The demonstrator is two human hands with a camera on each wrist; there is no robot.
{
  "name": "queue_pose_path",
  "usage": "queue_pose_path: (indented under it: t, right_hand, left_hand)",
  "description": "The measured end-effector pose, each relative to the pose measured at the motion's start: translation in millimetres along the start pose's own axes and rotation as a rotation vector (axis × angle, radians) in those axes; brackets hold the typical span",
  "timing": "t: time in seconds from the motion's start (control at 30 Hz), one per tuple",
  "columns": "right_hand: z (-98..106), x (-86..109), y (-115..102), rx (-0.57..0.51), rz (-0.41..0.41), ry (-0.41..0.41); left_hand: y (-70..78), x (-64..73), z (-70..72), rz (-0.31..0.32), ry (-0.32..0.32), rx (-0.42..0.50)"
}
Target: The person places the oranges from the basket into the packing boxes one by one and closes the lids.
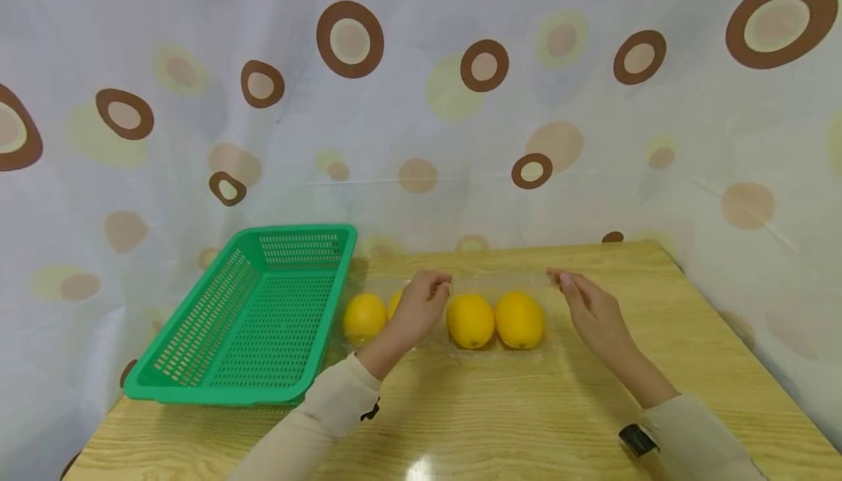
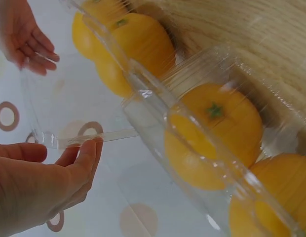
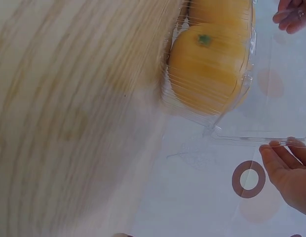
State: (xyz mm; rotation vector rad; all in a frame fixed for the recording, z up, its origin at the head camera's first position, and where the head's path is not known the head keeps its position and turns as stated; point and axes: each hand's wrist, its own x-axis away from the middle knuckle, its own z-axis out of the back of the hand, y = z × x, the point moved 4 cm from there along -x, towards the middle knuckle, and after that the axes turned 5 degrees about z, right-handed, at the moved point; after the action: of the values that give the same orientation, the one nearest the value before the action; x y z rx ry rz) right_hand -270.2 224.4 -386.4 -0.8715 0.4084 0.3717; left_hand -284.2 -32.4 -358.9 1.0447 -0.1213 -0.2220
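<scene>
A clear plastic clamshell box (image 1: 503, 353) stands on the table with its lid (image 2: 101, 136) raised and two oranges (image 1: 470, 322) inside. My left hand (image 1: 424, 300) holds the lid's left edge, thumb on one side and fingers on the other. At the lid's right edge is my right hand (image 1: 595, 314), its fingertips and thumb pinching the rim in the right wrist view. A second clear box lies directly to the left, also with two oranges (image 1: 365, 316); my left hand and forearm partly hide it in the head view.
A green plastic basket (image 1: 266, 349) with slotted sides stands at the left of the wooden table (image 1: 500, 422), close beside the second box. Behind the table hangs a pale curtain (image 1: 408, 115) patterned with brown rings and dots.
</scene>
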Motion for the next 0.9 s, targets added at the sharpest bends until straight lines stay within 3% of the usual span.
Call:
queue_pose_path:
  t: [0.1,0.3,0.53,0.9]
  right_hand:
    - [-3,2.8,0,0.035,0.009,-0.006]
    - [-8,8.7,1,0.075,0.037,-0.015]
    - [-10,14.9,1,0.017,0.076,-0.044]
    - [-21,23.7,-3,0.093,-0.020,-0.132]
  left_hand:
    - [-4.6,2.0,-2.1,0.009,-0.020,-0.023]
    - [-9.5,3.7,-5.9,-0.032,-0.019,-0.102]
    - [-14.8,7.5,-9.8,-0.042,-0.037,-0.128]
    - [-25.3,13.2,-19.2,-0.012,-0.090,-0.154]
